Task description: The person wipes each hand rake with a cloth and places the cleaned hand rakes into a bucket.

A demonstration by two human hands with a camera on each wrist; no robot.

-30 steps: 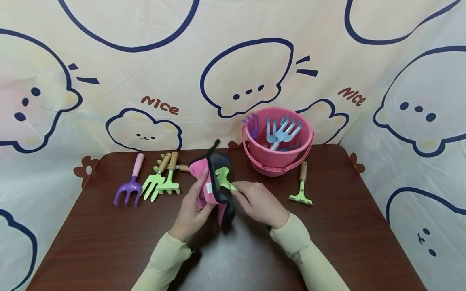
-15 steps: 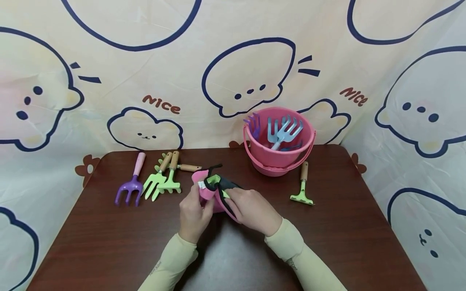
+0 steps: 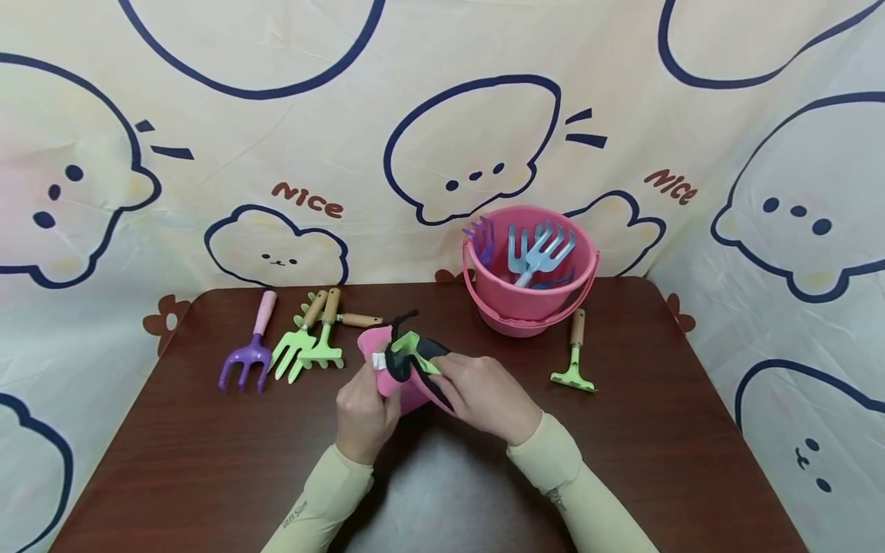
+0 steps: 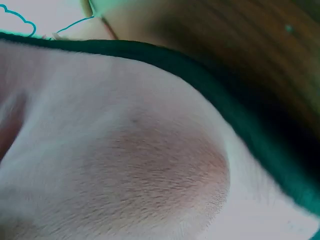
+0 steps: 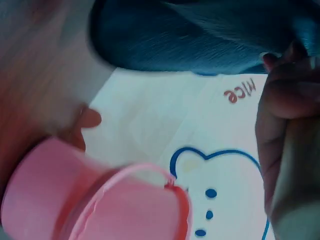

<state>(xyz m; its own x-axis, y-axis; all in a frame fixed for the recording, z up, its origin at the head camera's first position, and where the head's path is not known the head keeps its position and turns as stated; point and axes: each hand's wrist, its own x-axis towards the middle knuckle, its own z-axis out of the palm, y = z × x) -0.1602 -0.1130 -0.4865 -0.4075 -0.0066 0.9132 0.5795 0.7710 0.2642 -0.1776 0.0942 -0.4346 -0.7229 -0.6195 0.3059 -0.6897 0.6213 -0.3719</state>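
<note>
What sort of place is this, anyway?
Possibly a small staged corner indoors, though the room beyond isn't shown. Cartoon-printed sheeting stands behind and beside a brown table, which bears a pink bucket holding small rake-like tools.

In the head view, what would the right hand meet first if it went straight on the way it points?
The right hand would first meet the pink-and-black, pouch-like fabric item, apparently already at its fingertips; depth beyond is unclear.
</note>
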